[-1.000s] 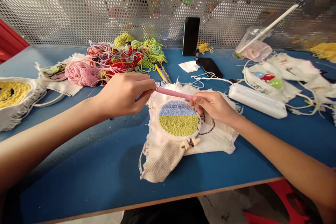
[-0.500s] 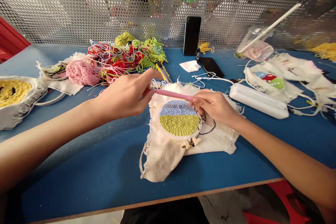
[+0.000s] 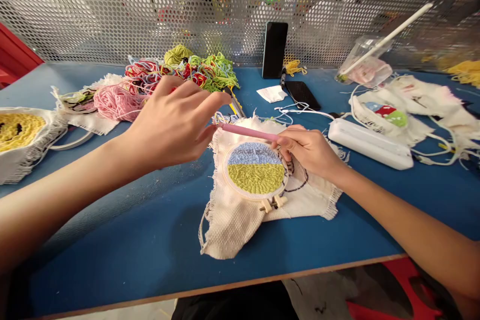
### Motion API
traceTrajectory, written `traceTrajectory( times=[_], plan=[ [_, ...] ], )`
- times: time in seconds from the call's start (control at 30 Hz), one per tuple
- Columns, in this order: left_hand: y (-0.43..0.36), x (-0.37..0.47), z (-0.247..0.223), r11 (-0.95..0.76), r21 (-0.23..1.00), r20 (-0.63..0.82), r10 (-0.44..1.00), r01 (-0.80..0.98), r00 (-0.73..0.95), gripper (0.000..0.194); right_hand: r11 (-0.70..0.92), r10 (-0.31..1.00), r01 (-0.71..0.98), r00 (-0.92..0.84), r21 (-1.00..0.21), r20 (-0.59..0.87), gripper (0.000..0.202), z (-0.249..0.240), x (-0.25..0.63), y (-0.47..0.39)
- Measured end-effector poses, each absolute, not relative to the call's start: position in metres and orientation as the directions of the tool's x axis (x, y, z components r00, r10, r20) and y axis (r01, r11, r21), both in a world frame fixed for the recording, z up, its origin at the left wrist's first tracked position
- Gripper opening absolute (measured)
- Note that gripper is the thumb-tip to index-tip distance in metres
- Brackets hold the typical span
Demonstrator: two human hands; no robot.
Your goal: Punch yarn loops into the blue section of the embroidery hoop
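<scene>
One pink tool [image 3: 247,132] is over the cloth [image 3: 232,232], its right end gripped by the fingers of your right hand [image 3: 313,152]; whether your left hand [image 3: 174,127] pinches anything, you cannot tell. The tool looks light, stiff, perhaps slippery: hold mid-barrel.

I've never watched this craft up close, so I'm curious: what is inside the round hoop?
Inside the hoop, the cloth carries blue yarn above and yellow-green yarn below. The right hand covers part of its upper-right edge; the cloth's underside is hidden.
</scene>
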State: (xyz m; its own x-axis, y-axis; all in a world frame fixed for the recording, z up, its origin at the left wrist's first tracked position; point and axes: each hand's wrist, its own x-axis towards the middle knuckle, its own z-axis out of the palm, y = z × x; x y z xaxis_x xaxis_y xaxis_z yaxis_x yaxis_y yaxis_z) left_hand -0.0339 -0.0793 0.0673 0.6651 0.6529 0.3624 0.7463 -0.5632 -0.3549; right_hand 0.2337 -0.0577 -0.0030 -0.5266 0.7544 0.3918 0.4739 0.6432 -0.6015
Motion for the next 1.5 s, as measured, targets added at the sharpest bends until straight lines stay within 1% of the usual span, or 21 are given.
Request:
traceTrajectory(
  times=[0.03,0.07,0.13,0.23,0.37,0.43,0.6,0.77,0.93,1.07,1.13,1.27,1.5],
  plan=[
    [-0.079,-0.036,0.070,-0.536,-0.396,0.342,0.667,0.746,0.661,0.031,0.639,0.758,0.479,-0.526,-0.602,0.387,0.028,-0.003,0.234,-0.057],
    [-0.079,-0.038,0.072,-0.518,-0.412,0.317,0.690,0.750,0.651,0.029,0.636,0.760,0.482,-0.527,-0.603,0.380,0.028,-0.003,0.234,-0.057],
    [-0.077,-0.042,0.076,-0.484,-0.410,0.265,0.748,0.773,0.609,0.030,0.626,0.767,0.489,-0.528,-0.607,0.365,0.029,-0.003,0.235,-0.055],
    [-0.074,-0.047,0.079,-0.480,-0.354,0.196,0.801,0.803,0.565,0.029,0.606,0.780,0.498,-0.526,-0.620,0.339,0.030,-0.003,0.236,-0.054],
    [-0.071,-0.049,0.080,-0.546,-0.237,0.167,0.792,0.803,0.588,0.026,0.585,0.790,0.491,-0.525,-0.645,0.317,0.030,-0.004,0.236,-0.053],
    [-0.070,-0.050,0.079,-0.576,-0.215,0.156,0.777,0.788,0.610,0.026,0.577,0.793,0.485,-0.525,-0.657,0.309,0.031,-0.004,0.236,-0.053],
    [-0.071,-0.047,0.074,-0.612,-0.235,0.173,0.738,0.755,0.652,0.024,0.584,0.794,0.503,-0.516,-0.637,0.320,0.029,-0.005,0.236,-0.054],
    [-0.077,-0.036,0.065,-0.646,-0.204,0.163,0.718,0.736,0.676,0.025,0.672,0.736,0.513,-0.546,-0.535,0.401,0.027,-0.006,0.234,-0.056],
    [-0.080,-0.034,0.064,-0.578,-0.295,0.137,0.762,0.760,0.633,0.031,0.743,0.669,0.517,-0.551,-0.425,0.499,0.024,-0.006,0.234,-0.054],
    [-0.077,-0.048,0.078,-0.483,-0.373,0.125,0.820,0.792,0.559,0.035,0.734,0.675,0.551,-0.529,-0.398,0.514,0.026,-0.004,0.237,-0.052],
    [-0.074,-0.055,0.085,-0.471,-0.351,0.131,0.831,0.809,0.541,0.034,0.722,0.688,0.563,-0.519,-0.402,0.508,0.027,-0.003,0.238,-0.051],
    [-0.070,-0.058,0.087,-0.558,-0.246,0.185,0.776,0.793,0.603,0.029,0.701,0.710,0.576,-0.506,-0.421,0.490,0.027,-0.001,0.240,-0.051],
    [-0.068,-0.051,0.076,-0.608,-0.240,0.153,0.746,0.757,0.648,0.032,0.707,0.706,0.558,-0.522,-0.435,0.478,0.028,-0.002,0.240,-0.050]
  ],
)
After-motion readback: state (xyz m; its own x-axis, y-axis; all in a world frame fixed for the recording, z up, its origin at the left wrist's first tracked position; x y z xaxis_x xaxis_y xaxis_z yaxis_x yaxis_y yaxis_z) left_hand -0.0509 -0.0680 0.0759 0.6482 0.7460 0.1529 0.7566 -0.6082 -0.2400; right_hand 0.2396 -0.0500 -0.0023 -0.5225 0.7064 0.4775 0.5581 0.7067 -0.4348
